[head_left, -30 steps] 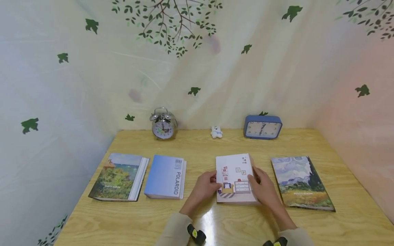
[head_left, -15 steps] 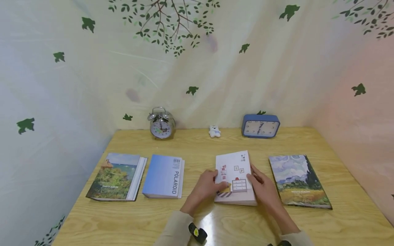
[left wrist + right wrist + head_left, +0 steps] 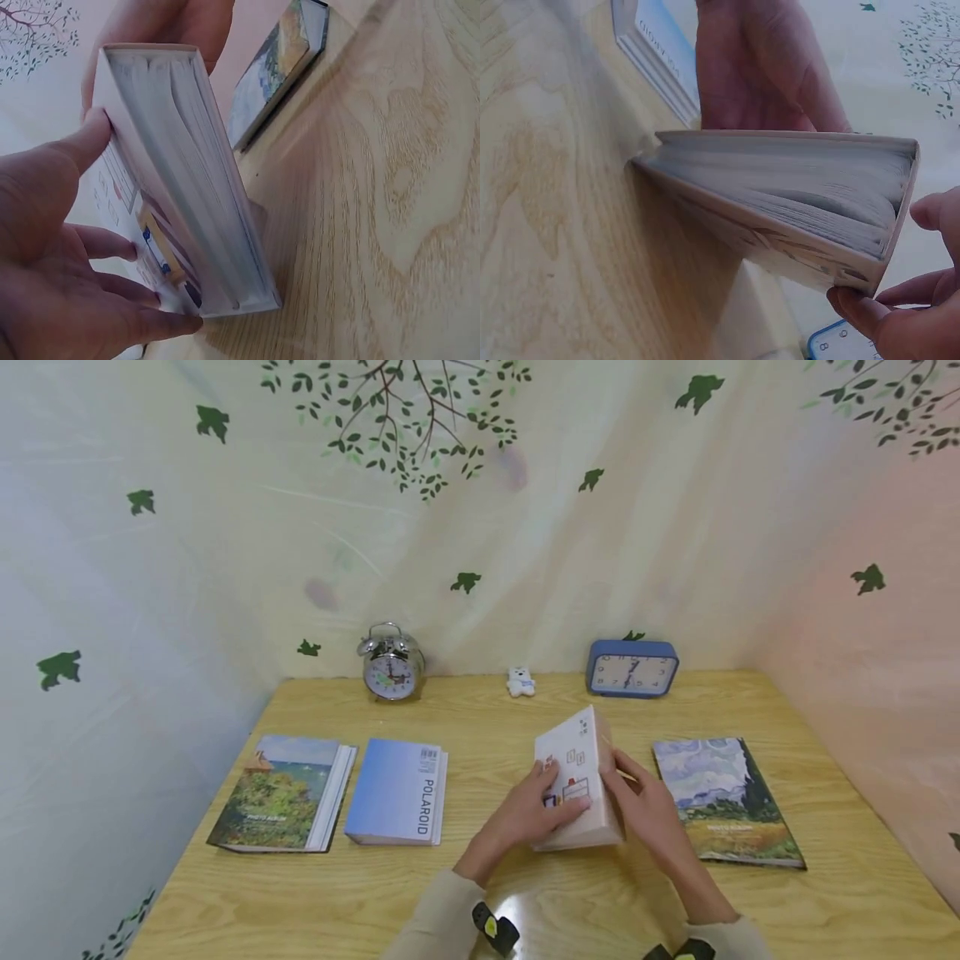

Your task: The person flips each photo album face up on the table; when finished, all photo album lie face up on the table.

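So the white album (image 3: 581, 760) is sitting tilted above the bench (image 3: 300, 902), spine side raised and the opposite edge resting on the wood. Left hand (image 3: 528, 806) is lying across the front cover, fingers spreading apart and just touching it. Right hand (image 3: 645, 806) is holding the spine side, fingers clamping it with the thumb. Wheat-field album (image 3: 727, 802) is lying to the right; blue POLAROID album (image 3: 393, 789) and seaside album (image 3: 288, 793) are lying to the left. Twin-bell clock (image 3: 392, 670), bear figurine (image 3: 521, 682) and blue clock (image 3: 632, 668) are lining the back.
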The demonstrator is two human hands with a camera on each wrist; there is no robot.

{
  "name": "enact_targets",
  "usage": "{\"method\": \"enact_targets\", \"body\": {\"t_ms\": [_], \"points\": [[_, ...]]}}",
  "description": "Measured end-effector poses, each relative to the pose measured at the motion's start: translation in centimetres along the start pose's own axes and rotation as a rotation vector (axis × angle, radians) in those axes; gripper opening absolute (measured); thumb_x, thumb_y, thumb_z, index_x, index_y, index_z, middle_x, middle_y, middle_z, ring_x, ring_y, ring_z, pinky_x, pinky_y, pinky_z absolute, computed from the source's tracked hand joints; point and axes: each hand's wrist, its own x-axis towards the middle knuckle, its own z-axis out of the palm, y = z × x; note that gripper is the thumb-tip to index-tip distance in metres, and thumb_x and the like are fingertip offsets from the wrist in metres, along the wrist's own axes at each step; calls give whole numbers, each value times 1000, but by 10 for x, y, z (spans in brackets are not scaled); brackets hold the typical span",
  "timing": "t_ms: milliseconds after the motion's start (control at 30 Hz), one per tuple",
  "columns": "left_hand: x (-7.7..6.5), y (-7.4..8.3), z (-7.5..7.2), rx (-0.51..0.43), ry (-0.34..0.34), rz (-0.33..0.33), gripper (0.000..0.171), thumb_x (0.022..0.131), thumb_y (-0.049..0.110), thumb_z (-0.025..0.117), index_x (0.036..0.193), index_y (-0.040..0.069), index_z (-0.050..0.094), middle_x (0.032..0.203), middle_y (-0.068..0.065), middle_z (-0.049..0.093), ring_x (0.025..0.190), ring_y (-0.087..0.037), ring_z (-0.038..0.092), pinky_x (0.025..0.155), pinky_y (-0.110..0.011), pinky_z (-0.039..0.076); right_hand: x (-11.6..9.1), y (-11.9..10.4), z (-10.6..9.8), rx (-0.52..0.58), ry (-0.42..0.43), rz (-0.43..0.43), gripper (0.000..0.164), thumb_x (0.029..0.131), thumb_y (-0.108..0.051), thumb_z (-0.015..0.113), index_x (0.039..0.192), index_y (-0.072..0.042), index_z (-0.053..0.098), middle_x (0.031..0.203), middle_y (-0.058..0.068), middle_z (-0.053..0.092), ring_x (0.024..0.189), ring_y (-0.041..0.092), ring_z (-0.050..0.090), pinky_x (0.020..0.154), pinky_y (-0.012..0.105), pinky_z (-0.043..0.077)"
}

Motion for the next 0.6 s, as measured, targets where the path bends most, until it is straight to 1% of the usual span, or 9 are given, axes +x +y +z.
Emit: {"method": "enact_targets", "body": {"t_ms": [100, 200, 333, 400, 500, 600], "points": [[1, -1, -3, -81, -21, -1, 80, 89, 59, 54, 152, 18, 27, 158, -9, 24, 142, -26, 31, 111, -45, 34, 0, -4, -1, 18, 14, -12, 70, 95, -56, 45, 151, -17, 29, 152, 11, 36, 131, 31, 47, 95, 42, 50], [3, -3, -5, -194, -41, 1, 76, 91, 59, 53, 152, 23, 26, 156, -7, 29, 139, -26, 36, 108, -45, 38, 0, -10, -1, 27, 24, -29, 63, 98, -52, 44, 150, -18, 33, 150, 12, 40, 128, 31, 50, 95, 42, 50], [4, -7, -9, -340, -45, 48, 69, 94, 53, 52, 152, 24, 28, 154, -8, 34, 136, -28, 40, 105, -44, 42, -1, -15, 0, 54, 24, -80, 53, 101, -42, 44, 148, -20, 37, 148, 10, 43, 128, 28, 50, 98, 42, 49], [4, -9, -11, -409, -43, 76, 66, 95, 49, 52, 151, 25, 28, 155, -5, 32, 136, -27, 40, 106, -42, 42, 0, -18, 2, 73, 10, -112, 50, 101, -36, 45, 148, -19, 38, 148, 9, 43, 129, 27, 49, 99, 40, 48], [3, -10, -15, -509, -44, 126, 61, 97, 41, 53, 151, 26, 28, 156, -3, 31, 134, -27, 44, 103, -39, 45, 1, -21, 6, 100, -6, -136, 50, 101, -32, 48, 148, -17, 38, 148, 9, 44, 132, 25, 47, 100, 34, 48], [1, -8, -22, -569, -31, 146, 60, 97, 35, 56, 150, 31, 29, 155, -2, 32, 134, -26, 45, 101, -38, 47, 2, -24, 12, 107, -16, -141, 50, 100, -29, 50, 147, -16, 38, 147, 9, 45, 133, 23, 45, 100, 31, 47]]}}
